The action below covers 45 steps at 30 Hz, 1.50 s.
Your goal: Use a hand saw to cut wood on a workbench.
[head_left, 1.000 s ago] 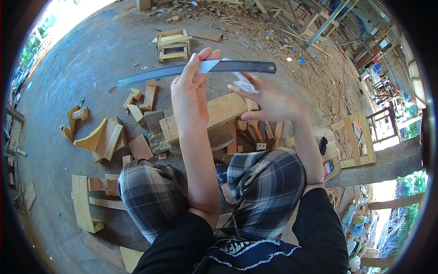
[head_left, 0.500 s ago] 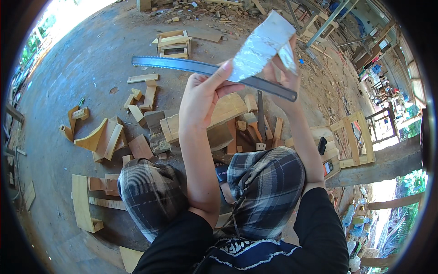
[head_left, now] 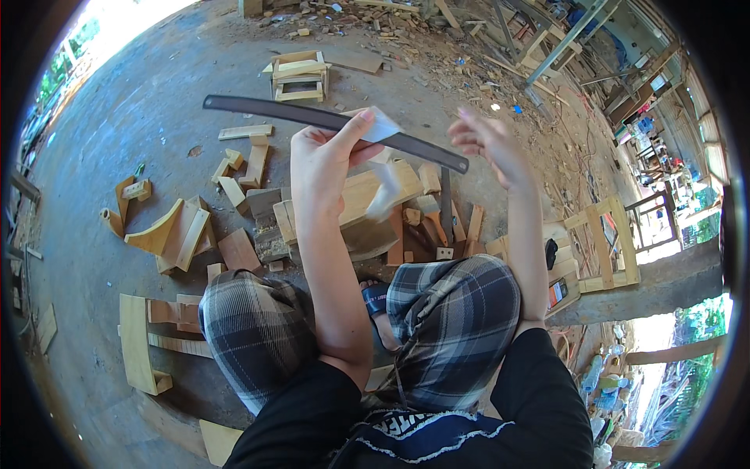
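**Above the wooden block [head_left: 359, 197], our left hand [head_left: 319, 168] holds up a dark blade [head_left: 289, 111]**

Our left grip is closed on the long blade near its middle, thumb pressed by a silvery-white strip [head_left: 384, 127] that crosses the metal. A blurred pale piece [head_left: 385, 199] hangs beneath; we cannot tell whether it joins the strip. The blade slants, its right end lower than its left. Just beyond that right end we raise our right hand [head_left: 491, 147], its grip loose and free, fingers slightly parted. Below, the block lies between the blade and our plaid-covered knees [head_left: 461, 313], with an orange-handled brush [head_left: 439, 229] among the offcuts to its right. One dark blue sandal [head_left: 376, 301] shows between our knees. On the grey floor [head_left: 172, 156], a curved wooden piece [head_left: 160, 234] rests to our left, and a small wooden frame [head_left: 298, 73] stands farther ahead.
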Tool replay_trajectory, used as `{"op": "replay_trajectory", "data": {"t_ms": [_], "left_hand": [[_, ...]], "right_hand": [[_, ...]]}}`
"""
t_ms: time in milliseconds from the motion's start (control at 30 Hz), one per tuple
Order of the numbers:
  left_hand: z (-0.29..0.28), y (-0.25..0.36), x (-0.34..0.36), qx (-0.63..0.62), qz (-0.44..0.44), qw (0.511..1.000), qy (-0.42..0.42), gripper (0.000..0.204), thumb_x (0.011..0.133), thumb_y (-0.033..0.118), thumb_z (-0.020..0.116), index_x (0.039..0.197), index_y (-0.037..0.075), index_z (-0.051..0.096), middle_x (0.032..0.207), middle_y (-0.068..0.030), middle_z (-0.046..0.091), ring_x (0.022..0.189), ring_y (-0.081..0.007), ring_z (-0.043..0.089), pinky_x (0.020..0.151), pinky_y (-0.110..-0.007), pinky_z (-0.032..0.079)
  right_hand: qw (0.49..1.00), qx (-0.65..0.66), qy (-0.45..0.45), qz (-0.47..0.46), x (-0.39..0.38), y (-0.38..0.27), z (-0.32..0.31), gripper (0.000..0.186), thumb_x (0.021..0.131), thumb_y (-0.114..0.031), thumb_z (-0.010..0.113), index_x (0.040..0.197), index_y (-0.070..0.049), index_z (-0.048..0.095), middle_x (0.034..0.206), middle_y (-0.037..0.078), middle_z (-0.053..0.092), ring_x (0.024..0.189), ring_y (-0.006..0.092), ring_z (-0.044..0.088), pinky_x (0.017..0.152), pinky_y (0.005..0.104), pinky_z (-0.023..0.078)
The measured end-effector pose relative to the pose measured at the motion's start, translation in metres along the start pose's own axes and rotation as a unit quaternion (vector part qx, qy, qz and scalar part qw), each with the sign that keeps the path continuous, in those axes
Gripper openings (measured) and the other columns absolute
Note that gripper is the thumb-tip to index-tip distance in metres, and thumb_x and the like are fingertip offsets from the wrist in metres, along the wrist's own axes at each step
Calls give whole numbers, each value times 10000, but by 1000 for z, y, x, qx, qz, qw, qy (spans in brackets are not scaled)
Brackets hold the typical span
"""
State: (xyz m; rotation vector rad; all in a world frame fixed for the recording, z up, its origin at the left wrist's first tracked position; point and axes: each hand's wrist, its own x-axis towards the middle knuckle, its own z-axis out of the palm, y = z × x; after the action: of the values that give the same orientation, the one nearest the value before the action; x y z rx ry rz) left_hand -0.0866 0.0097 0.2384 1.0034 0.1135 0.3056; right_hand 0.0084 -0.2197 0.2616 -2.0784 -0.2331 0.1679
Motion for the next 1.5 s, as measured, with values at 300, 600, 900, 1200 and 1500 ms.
{"op": "replay_trajectory", "data": {"t_ms": [300,600,900,1200,1500], "left_hand": [[7,-7,0,65,-22,997,-41,273,834,149,704,1008,-59,675,894,-128,694,768,-174,684,697,-261,583],[13,-9,-2,40,-17,994,-96,310,912,233,625,1010,-57,674,944,-130,691,802,-174,674,740,-276,581],[10,-6,-1,19,9,998,-61,392,975,273,512,996,-91,657,1031,-150,676,849,-197,670,811,-327,583],[20,-6,-5,-74,23,996,-53,386,987,251,493,1011,-106,636,1024,-160,665,861,-219,677,805,-321,585],[22,-8,-5,-46,36,996,-63,252,939,159,580,1087,-38,637,1059,-131,667,902,-231,675,830,-355,582]], "right_hand": [[916,177,-359,-37,-18,-11,33,893,873,-740,269,1070,45,645,985,151,675,891,202,648,852,304,488],[964,200,-145,-95,-5,-4,29,225,814,-185,750,909,16,714,804,36,685,681,28,578,624,188,461],[973,87,-34,-210,-24,-20,22,175,818,-128,734,893,29,723,808,36,699,696,37,595,616,185,453],[959,71,60,-268,-17,-15,23,202,819,-167,738,931,0,721,824,39,698,742,44,602,656,197,454],[955,114,76,-261,-21,-22,30,159,836,-139,726,909,2,710,804,16,688,692,44,599,609,188,452]]}}
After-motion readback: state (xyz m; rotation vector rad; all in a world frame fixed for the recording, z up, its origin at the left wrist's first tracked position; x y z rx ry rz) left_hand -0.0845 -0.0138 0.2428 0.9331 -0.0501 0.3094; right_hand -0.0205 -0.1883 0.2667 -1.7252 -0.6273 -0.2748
